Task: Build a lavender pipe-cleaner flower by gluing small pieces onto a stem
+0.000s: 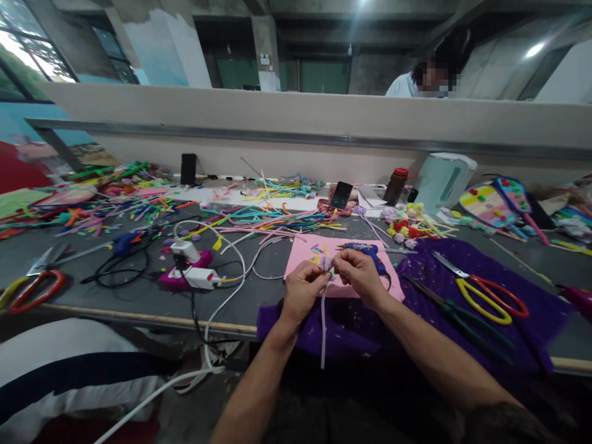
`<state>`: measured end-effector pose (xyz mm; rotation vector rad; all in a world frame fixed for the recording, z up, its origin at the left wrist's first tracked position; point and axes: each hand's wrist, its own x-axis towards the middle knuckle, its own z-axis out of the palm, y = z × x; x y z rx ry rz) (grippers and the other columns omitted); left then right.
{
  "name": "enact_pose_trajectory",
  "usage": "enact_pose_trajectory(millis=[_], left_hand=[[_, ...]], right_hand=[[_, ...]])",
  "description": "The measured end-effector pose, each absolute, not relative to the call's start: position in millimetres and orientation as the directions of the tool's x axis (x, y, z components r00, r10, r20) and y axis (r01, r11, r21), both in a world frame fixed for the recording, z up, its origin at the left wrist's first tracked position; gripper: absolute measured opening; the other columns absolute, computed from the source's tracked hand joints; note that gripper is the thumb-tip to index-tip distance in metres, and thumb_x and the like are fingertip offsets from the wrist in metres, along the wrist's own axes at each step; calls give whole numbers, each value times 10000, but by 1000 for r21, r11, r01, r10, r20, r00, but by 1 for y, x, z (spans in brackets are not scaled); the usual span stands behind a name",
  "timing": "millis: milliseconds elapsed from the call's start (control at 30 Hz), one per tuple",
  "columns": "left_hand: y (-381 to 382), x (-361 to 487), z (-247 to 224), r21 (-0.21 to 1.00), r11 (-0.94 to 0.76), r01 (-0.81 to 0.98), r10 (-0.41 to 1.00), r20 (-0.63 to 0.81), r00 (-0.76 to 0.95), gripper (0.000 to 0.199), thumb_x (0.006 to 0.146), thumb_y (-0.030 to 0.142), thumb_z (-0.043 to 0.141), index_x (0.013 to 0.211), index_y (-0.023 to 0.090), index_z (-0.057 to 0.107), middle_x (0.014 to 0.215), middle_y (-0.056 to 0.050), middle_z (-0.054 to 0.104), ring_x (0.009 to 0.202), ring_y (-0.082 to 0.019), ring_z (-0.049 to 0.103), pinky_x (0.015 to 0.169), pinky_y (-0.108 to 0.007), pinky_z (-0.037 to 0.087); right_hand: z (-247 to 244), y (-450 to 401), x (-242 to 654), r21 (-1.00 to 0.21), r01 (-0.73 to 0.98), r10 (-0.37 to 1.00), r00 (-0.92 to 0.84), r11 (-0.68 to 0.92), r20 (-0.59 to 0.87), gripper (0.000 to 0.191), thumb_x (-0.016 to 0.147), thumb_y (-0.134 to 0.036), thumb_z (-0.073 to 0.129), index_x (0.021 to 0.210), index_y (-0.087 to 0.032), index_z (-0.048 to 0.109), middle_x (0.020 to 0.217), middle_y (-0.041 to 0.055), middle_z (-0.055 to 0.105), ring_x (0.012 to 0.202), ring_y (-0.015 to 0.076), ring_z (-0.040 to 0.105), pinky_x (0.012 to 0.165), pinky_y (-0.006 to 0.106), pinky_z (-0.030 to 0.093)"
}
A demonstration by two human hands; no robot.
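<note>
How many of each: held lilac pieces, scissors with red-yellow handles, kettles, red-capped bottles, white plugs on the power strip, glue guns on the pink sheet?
Lilac piece: 1
Scissors: 2
Kettle: 1
Bottle: 1
White plugs: 2
Glue gun: 1
Total: 8

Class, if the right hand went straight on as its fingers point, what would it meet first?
Probably the lilac piece held by the left hand; the right hand may be touching it, depth being unclear.

hands (pixel 300 288) (pixel 359 272): 2 | red-yellow scissors (pixel 36 269) (pixel 462 273): 2 | kettle (pixel 441 185): 1 | bottle (pixel 396 188): 1
</note>
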<state>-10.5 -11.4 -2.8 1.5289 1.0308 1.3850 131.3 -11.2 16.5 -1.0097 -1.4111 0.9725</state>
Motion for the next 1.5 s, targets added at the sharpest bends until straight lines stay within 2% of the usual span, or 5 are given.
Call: enact_pose_trajectory(millis=[333, 500, 633, 1067, 1500], left_hand=[[-11, -10, -4, 936, -348, 54, 935, 343, 87, 116, 626, 252, 653, 559, 174, 600, 622, 14, 517, 610, -108, 455, 590, -225, 346], [-9, -11, -2, 976, -62, -209, 990, 87, 114, 222, 610, 322, 676, 546, 149, 552, 447, 65, 376, 406, -44, 286, 408, -196, 212], [-5, -13, -2, 926, 105, -363, 987, -53, 150, 275, 559, 357, 716, 607, 138, 557, 439, 77, 367, 371, -24, 264, 369, -181, 168], [-5, -15, 2, 862, 223, -456, 960, -113, 256, 348, 536, 284, 740, 824, 124, 630, 515, 56, 469, 378, 3, 300, 364, -145, 161], [-2, -14, -6, 892, 139, -431, 979, -59, 194, 250, 578, 314, 720, 648, 111, 591, 457, 72, 385, 366, -3, 275, 351, -149, 160]], right_hand=[[18, -12, 136, -919, 170, 935, -66, 354, 348, 239, 759, -365, 534, 629, -166, 550, 507, -31, 469, 408, 69, 398, 405, 201, 310], [18, -13, 139, -871, 283, 907, 4, 402, 420, 296, 813, -392, 468, 657, -168, 582, 576, 0, 534, 437, 80, 438, 433, 212, 337], [12, -15, 132, -910, 258, 944, -147, 324, 294, 298, 799, -412, 488, 653, -160, 555, 549, -18, 513, 421, 73, 431, 411, 196, 326], [13, -20, 124, -987, 32, 954, -263, 160, 147, 276, 776, -389, 516, 616, -170, 467, 440, -69, 414, 350, 50, 363, 354, 168, 264], [8, -20, 122, -924, 239, 932, -285, 297, 225, 265, 813, -334, 478, 612, -162, 475, 486, -50, 449, 415, 58, 401, 402, 170, 288]])
